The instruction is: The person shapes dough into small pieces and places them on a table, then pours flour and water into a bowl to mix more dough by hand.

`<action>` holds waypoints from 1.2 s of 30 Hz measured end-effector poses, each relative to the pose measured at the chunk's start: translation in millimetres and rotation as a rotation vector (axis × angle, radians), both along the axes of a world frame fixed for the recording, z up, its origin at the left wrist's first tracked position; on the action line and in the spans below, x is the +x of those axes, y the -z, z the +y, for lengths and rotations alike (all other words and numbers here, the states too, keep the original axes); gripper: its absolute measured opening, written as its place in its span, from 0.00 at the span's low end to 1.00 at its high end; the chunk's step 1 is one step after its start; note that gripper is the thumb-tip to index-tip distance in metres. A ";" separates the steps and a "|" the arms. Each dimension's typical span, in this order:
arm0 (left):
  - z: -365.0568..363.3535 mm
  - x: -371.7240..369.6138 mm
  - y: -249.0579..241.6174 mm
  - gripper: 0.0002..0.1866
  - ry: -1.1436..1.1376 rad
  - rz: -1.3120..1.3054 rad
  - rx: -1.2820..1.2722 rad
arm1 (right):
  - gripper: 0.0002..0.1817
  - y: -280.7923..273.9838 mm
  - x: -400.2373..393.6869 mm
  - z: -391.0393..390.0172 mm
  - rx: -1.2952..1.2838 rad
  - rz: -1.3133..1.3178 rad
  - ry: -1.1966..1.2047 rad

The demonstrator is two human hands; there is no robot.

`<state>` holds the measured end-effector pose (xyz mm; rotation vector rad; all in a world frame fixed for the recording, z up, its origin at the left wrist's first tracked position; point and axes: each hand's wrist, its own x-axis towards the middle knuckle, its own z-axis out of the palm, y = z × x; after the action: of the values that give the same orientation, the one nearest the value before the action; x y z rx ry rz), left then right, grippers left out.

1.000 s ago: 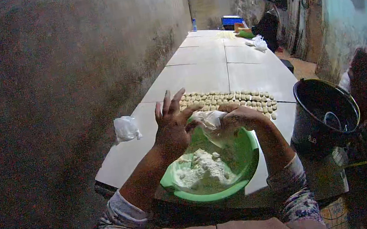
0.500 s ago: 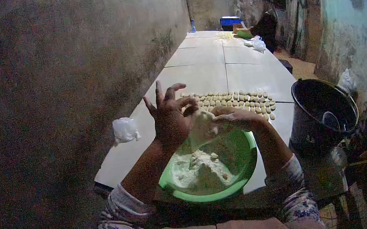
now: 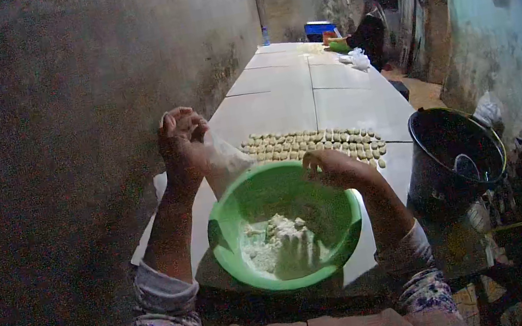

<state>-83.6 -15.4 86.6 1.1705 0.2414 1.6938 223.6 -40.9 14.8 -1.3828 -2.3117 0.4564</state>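
My left hand (image 3: 184, 141) is raised at the left of the bowl, its fingers curled round a thin, pale plastic bag (image 3: 226, 155) that hangs toward the bowl's far rim. My right hand (image 3: 338, 167) hovers by the right far rim with its fingers pinched together; anything in them is too small or hidden to make out. Below both hands stands a green plastic bowl (image 3: 296, 282). White flour (image 3: 277, 237) with small lumps lies in it, partly shadowed. Behind the bowl, small pale dough pieces (image 3: 313, 142) sit in several rows.
A white-topped table (image 3: 271, 102) runs away from me along a grey wall. At the right stands a large black bucket (image 3: 428, 161). Toward the far end are a white plastic bag (image 3: 358, 60), a blue box (image 3: 319, 28) and a person (image 3: 370, 35) in dark clothing.
My hands have moved apart. The left went left with the plastic bag, and the right shifted slightly right. The bag no longer hangs between both hands over the bowl.
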 end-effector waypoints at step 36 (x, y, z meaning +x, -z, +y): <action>-85.1 20.0 89.0 0.09 -0.235 1.379 0.568 | 0.08 -150.5 81.9 -171.2 0.573 -0.233 0.692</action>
<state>-63.6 -100.5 -2.4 2.6915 0.7718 0.8476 305.5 -212.1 165.3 -1.8280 -1.7250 -0.5525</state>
